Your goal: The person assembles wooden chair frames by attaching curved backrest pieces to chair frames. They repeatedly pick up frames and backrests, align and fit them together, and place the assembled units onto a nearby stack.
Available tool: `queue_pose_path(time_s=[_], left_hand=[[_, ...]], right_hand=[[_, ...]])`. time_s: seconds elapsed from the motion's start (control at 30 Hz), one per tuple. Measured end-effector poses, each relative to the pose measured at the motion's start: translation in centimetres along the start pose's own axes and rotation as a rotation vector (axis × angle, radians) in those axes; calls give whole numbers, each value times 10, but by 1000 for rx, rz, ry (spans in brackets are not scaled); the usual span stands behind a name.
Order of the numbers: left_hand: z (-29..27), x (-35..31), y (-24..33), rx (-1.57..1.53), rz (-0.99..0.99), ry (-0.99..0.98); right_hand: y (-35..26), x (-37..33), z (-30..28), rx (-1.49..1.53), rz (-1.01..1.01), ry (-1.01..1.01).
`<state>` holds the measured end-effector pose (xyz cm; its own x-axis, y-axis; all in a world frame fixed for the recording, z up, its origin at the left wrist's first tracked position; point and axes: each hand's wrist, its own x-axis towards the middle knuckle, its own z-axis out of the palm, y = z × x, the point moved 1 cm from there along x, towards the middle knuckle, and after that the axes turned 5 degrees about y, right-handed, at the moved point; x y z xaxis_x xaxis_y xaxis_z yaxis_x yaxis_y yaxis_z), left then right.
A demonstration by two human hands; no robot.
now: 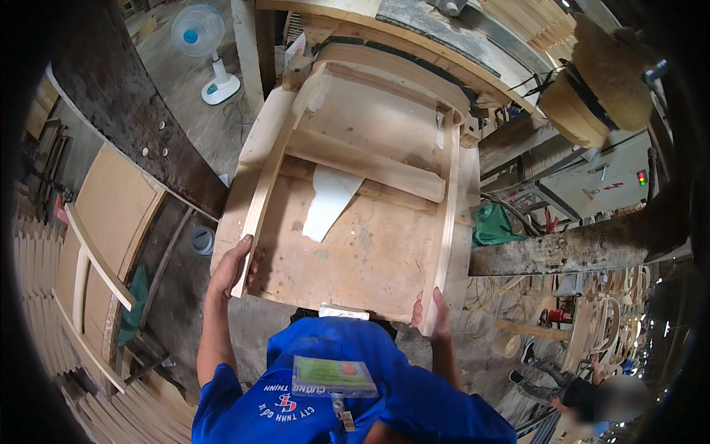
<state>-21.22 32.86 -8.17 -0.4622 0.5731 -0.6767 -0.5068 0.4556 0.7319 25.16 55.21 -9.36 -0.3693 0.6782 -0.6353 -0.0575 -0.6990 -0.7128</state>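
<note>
A pale wooden frame [370,167], shaped like a chair back, lies over the workbench top [333,266] in front of me. Two long side pieces run towards me, joined by a crossbar and, at the far end, a curved rail [392,72]. My left hand [233,268] is closed round the near end of the left side piece. Closed on the near end of the right side piece is my right hand [438,314], its palm partly behind the wood. A torn white sheet [331,201] rests on the bench between the side pieces, its top edge under the crossbar.
A second bench or machine [473,55] stands just beyond mine. Left are a dark post [140,96], a white fan [198,33], a bucket [201,239] and another wooden frame [100,255]. A beam [584,244] and a green bag [494,224] lie right; another person [569,392] is lower right.
</note>
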Motion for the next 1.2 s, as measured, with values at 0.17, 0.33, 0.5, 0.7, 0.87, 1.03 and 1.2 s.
queue_pose_path(time_s=[0.17,0.33,0.5,0.7,0.87,1.03,1.2], left_hand=[[-3,2,-3,1,12,-28],[-1,-2,-1,7,20,-40],[0,-5,0,-1,49,-44],[-1,-17,4,30,24,-2],[-5,-40,2,61,10,21],[-8,-59,-1,60,23,6],[-13,-78,1,97,13,43]], right_hand=[[0,0,3,40,-8,-31],[1,-1,-2,108,39,-40],[1,0,-4,102,81,-47],[5,-11,-6,136,101,-45],[17,-33,-10,126,96,-2],[23,-54,-12,146,103,3],[23,-78,-9,172,115,1]])
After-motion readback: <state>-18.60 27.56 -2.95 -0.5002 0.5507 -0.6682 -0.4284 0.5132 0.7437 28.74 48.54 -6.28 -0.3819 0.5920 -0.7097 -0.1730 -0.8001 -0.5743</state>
